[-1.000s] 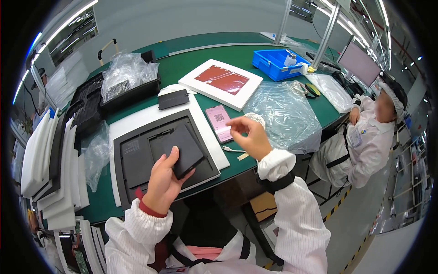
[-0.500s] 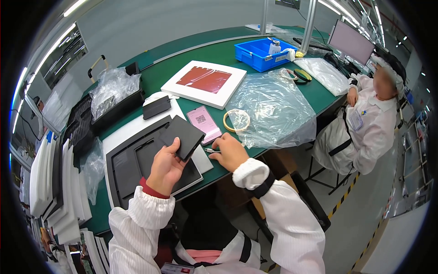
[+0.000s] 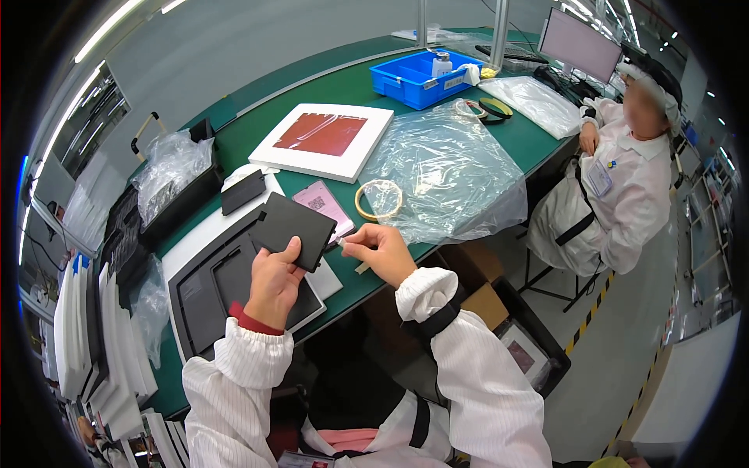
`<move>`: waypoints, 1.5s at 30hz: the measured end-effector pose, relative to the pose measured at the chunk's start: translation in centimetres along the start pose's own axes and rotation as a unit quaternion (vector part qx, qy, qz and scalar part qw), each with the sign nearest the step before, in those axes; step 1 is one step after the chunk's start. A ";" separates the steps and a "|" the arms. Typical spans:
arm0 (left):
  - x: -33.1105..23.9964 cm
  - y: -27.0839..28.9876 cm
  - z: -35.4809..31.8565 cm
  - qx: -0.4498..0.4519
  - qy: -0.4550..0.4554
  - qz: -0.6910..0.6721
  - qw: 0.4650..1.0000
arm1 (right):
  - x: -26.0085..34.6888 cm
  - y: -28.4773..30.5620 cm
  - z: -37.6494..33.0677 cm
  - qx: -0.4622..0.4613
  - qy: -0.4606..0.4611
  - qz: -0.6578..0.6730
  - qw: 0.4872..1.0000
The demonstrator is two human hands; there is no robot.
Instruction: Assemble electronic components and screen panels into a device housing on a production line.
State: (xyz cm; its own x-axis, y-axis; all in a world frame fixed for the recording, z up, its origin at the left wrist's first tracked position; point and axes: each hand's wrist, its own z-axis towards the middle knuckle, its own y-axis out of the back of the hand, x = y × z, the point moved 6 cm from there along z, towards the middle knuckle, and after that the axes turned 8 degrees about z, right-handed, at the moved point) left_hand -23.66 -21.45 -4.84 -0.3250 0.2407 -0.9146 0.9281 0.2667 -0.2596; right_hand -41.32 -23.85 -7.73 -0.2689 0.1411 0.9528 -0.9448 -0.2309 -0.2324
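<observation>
Gripping a black panel (image 3: pixel 295 229) in left hand (image 3: pixel 273 282), right hand (image 3: pixel 382 251) pinching small strip (image 3: pixel 347 243), green workbench (image 3: pixel 296 93), factory floor.

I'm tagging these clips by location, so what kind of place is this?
Probably an electronics assembly line: a long green workbench, people in white striped work coats, and a blue parts bin by a monitor.

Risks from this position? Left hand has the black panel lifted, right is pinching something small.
1. The left hand holds the flat black rectangular panel by one lower edge only, above the dark moulded tray; it might slip and knock the tray.
2. The right hand pinches a small pale piece near the table's front edge; if dropped, it may fall to the floor.
</observation>
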 end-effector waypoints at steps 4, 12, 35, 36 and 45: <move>0.1 -0.6 -0.2 0.008 -0.004 0.020 1.000 | 0.3 -0.1 -0.3 -0.009 0.004 -0.014 1.000; 0.1 -0.7 0.1 0.009 -0.046 0.039 0.998 | -0.2 -0.1 -0.2 -0.026 -0.020 -0.056 0.998; -0.8 -2.2 -1.2 0.016 -0.179 0.086 0.980 | 4.7 -2.3 -2.4 -0.109 0.211 -0.329 0.914; -1.1 -2.2 -1.7 0.013 -0.208 0.097 0.973 | 5.7 -3.4 -2.8 -0.088 0.257 -0.343 0.899; -1.8 -6.2 -4.6 0.202 -0.263 0.184 0.925 | 4.4 -0.4 -0.8 -0.114 0.038 -0.104 0.987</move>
State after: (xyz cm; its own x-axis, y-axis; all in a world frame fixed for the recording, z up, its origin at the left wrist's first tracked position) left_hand -29.64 -19.28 -0.19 0.0621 -0.2705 -0.9607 0.9849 -0.1394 0.1029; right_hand -42.26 -22.40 -3.63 -0.0693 0.2370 0.9690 -0.9963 0.0330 -0.0793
